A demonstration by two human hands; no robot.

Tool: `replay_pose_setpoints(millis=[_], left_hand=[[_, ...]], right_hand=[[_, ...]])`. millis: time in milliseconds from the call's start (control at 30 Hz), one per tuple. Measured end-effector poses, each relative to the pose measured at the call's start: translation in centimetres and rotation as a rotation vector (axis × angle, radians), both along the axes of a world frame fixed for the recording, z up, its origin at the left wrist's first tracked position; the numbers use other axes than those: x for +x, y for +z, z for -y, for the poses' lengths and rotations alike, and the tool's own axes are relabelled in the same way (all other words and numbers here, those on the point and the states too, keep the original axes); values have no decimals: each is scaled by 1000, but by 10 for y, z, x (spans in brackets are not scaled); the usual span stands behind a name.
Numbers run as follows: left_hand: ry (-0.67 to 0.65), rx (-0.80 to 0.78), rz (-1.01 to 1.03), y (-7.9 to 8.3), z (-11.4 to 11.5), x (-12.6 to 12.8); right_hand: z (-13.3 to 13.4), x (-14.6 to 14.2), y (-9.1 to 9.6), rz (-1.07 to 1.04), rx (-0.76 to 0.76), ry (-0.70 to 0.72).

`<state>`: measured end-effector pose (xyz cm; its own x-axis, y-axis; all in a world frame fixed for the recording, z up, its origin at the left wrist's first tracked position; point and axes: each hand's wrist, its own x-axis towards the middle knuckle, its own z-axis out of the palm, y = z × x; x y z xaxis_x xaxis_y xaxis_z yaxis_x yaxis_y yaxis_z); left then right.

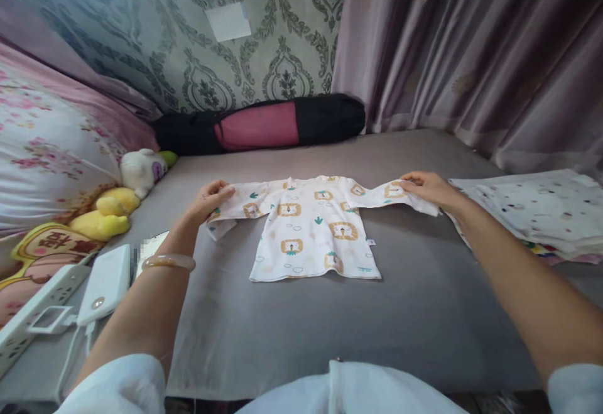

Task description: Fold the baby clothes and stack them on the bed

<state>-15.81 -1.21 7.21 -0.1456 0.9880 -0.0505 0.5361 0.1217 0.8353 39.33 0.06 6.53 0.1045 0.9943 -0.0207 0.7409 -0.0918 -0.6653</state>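
A small white long-sleeved shirt (308, 232) with lion faces and green leaves lies spread on a grey bed surface (292, 326). Its hem faces me and its collar points away. My left hand (214, 199) pinches the left-side sleeve, whose cuff end hangs below the fingers. On the other side, my right hand (426, 186) grips the right-side sleeve and lifts it slightly off the bed. Both sleeves stretch outward from the shirt's body.
Folded patterned cloths (546, 210) are stacked at the right. A long black and pink bag (259, 126) lies along the wall. At the left are plush toys (106, 210), a power strip (42, 313), a white power bank (104, 285) with cables, and a floral pillow (51, 144).
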Motion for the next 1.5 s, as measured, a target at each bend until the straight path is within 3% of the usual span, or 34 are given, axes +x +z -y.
replay_pose_setpoints(millis=[100,233,400,500,600,667,767,933,1133,1367,1500], left_hand=[[9,113,-389,2,-12,-6],[5,258,-852,-5,-26,-11],[25,206,-1077,-20,-29,0],[80,204,-1111,-27,-26,9],[181,254,-1079,-29,-18,19],[191,208,-1005,-30,-10,27],[55,78,-867,-32,5,44],[-137,24,-717,-35,27,61],[-203,115,-892,-34,37,64],[-249,225,-1114,-40,26,68],[-156,225,-1125,-41,15,66]], right_hand=[[-9,8,13,371,92,70],[-9,10,13,740,154,10],[-11,8,-7,930,215,78],[-13,4,-14,934,162,68],[-5,-10,-14,898,237,-1],[6,-25,-14,809,255,-19],[31,-52,-16,603,123,22],[88,-88,-20,440,-219,262],[131,-100,-17,437,-359,271],[135,-102,-15,380,-347,307],[140,-106,-12,379,-322,280]])
